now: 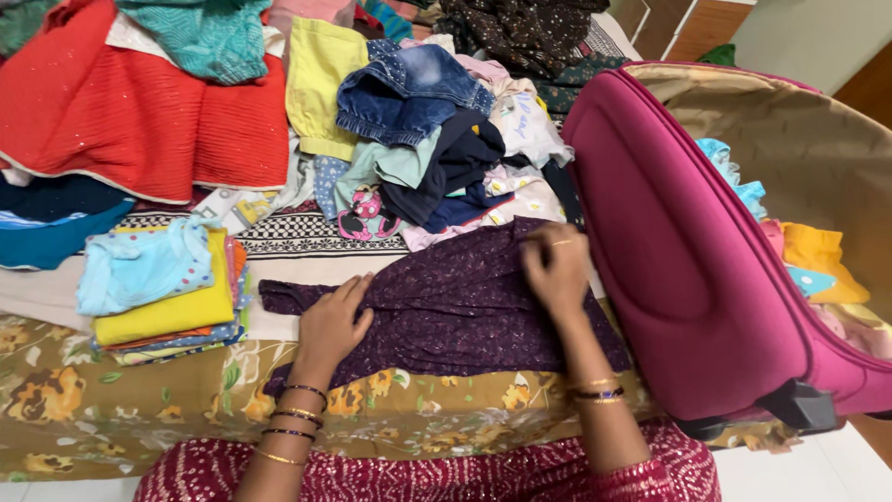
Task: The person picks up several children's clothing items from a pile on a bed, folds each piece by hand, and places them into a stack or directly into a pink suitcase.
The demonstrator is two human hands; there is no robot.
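Beside the open pink suitcase [688,270], left hand [332,321] is pressing flat and right hand [555,270] is pinching the purple dress [455,307], folded stack [163,293] finished, unsorted pile [418,121] remaining

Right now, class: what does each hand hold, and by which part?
The left hand presses flat on the purple garment; the right hand pinches its top edge.

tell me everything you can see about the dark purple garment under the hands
The dark purple garment is soft fabric with a fine pale speckled print. It lies spread flat across the bed's floral sheet, one narrow part reaching out to the left. The left hand presses flat on its left part; the right hand pinches its upper right edge, next to the magenta suitcase. Loose clothes lie just behind it.
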